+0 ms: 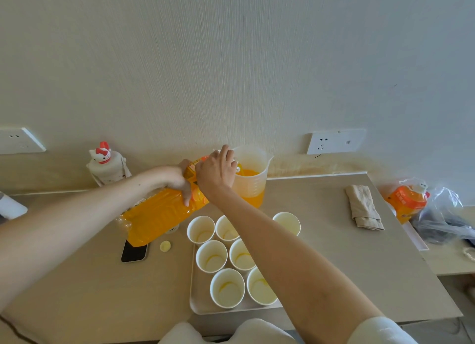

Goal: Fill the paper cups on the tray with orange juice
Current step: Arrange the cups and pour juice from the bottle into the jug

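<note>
- The paper cups (227, 288) stand unfilled on the tray (198, 302), right under the right forearm; a dropped elbow could topple them.
- The orange juice bottle (156, 215) is tilted, its mouth at the measuring jug (253, 179); a surge could overshoot the rim.
- The left hand (177, 179) curls its fingers over the bottle's body and the right hand (216, 172) wraps its neck; a slip would flood the phone (134, 252) below.

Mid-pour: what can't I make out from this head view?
Head view:
Mouth of the bottle, stream into the jug: behind the right hand.
Some cups on the tray: partly under the right forearm.
Label of the second bottle: too small.
Top of the phone: under the bottle.
</note>
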{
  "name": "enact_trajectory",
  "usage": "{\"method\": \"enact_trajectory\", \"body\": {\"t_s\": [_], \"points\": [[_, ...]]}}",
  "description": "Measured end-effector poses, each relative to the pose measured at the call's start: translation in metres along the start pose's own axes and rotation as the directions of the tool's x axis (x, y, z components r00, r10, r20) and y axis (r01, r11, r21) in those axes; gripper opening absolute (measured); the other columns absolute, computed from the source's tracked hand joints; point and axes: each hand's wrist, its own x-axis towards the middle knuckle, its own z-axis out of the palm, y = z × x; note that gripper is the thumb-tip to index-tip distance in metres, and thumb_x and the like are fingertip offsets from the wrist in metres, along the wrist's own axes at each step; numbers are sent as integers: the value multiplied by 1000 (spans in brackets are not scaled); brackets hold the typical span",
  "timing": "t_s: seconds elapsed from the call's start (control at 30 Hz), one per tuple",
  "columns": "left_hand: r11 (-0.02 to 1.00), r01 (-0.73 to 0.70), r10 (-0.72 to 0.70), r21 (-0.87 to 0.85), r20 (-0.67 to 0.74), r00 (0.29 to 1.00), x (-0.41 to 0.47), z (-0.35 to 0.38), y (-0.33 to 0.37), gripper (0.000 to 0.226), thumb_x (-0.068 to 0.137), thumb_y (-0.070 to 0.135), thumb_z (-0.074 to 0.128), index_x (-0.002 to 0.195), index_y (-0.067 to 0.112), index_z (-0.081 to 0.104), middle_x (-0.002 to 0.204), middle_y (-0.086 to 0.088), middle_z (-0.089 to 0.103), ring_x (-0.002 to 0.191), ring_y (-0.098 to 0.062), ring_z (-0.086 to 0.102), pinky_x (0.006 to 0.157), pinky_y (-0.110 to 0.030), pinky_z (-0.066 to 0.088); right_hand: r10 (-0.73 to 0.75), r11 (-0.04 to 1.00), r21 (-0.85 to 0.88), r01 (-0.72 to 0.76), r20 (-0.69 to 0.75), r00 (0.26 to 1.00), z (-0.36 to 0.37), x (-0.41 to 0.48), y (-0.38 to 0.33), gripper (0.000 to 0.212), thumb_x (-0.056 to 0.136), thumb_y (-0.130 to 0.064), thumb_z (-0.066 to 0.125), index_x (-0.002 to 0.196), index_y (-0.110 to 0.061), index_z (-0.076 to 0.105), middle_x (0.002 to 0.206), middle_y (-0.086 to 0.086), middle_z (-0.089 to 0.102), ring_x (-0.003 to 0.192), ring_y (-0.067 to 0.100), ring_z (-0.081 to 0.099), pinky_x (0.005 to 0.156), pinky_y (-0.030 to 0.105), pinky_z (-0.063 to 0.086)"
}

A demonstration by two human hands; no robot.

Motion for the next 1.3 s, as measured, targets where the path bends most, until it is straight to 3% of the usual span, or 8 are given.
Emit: {"method": "enact_trajectory", "body": {"t_s": [0.3, 0.5, 0.7, 0.87, 1.03, 1.1, 1.17, 1.3], "points": [[998, -38, 34, -52, -70, 997, 7, 12, -12, 130, 45, 40, 87, 148, 33, 9, 137, -9, 51, 114, -31, 56, 77, -32, 47, 12, 999, 53, -11, -18, 1000, -2, -1, -2, 39, 100, -24, 34, 123, 0, 54, 132, 11, 38, 125, 28, 33, 101, 38, 29], [997, -59, 53, -54, -92, 994, -9, 16, 3, 120, 62, 22, 87, 151, 21, 6, 142, -15, 45, 124, -39, 47, 88, -39, 46, -17, 997, 78, 24, -88, 996, -2, 1, 0, 36, 100, -22, 35, 122, 0, 54, 131, 11, 38, 123, 28, 34, 100, 36, 29], [974, -84, 46, -211, -178, 983, -10, 18, 8, 122, 62, 17, 86, 152, 25, 4, 142, -15, 46, 125, -39, 45, 89, -40, 44, -88, 991, 76, 106, -211, 974, -9, 3, 1, 36, 98, -20, 39, 127, -1, 50, 134, 14, 39, 121, 31, 37, 99, 36, 29], [899, -167, 45, -406, -293, 955, -10, 11, 6, 114, 61, 13, 86, 148, 27, 13, 129, -9, 52, 118, -37, 49, 82, -36, 44, -160, 971, 124, 202, -289, 944, -18, 5, -3, 49, 96, -18, 44, 143, -6, 38, 146, 20, 33, 128, 37, 35, 106, 40, 27], [719, -269, 30, -640, -359, 933, -14, -10, -11, 121, 47, 27, 90, 143, 34, 17, 122, 0, 55, 109, -31, 55, 89, -41, 49, -123, 901, 367, 232, -298, 947, -23, 8, 3, 74, 96, -32, 54, 155, -10, 14, 160, 19, 11, 145, 35, 16, 117, 45, 17], [656, -320, 53, -684, -381, 923, -17, -19, -18, 124, 40, 30, 89, 142, 37, 17, 124, 1, 54, 111, -30, 55, 94, -49, 49, -64, 869, 469, 158, -210, 976, -22, 14, 4, 89, 92, -45, 60, 155, -9, 8, 161, 18, 9, 147, 32, 10, 119, 45, 15], [602, -379, 78, -703, -421, 904, -20, -27, -24, 123, 44, 24, 89, 143, 34, 17, 126, 1, 50, 115, -27, 53, 95, -48, 49, -18, 783, 621, -5, 31, 999, -24, 20, 0, 101, 87, -52, 64, 155, -13, 0, 161, 15, 9, 149, 30, 11, 120, 47, 18], [535, -484, 133, -692, -497, 857, -18, -36, -29, 120, 54, 17, 87, 148, 23, 14, 131, 3, 40, 117, -18, 45, 80, -25, 45, -192, 625, 741, -245, 450, 872, -37, 26, -6, 85, 86, -28, 74, 152, -18, 20, 148, 9, 41, 135, 29, 43, 97, 39, 47]]}}
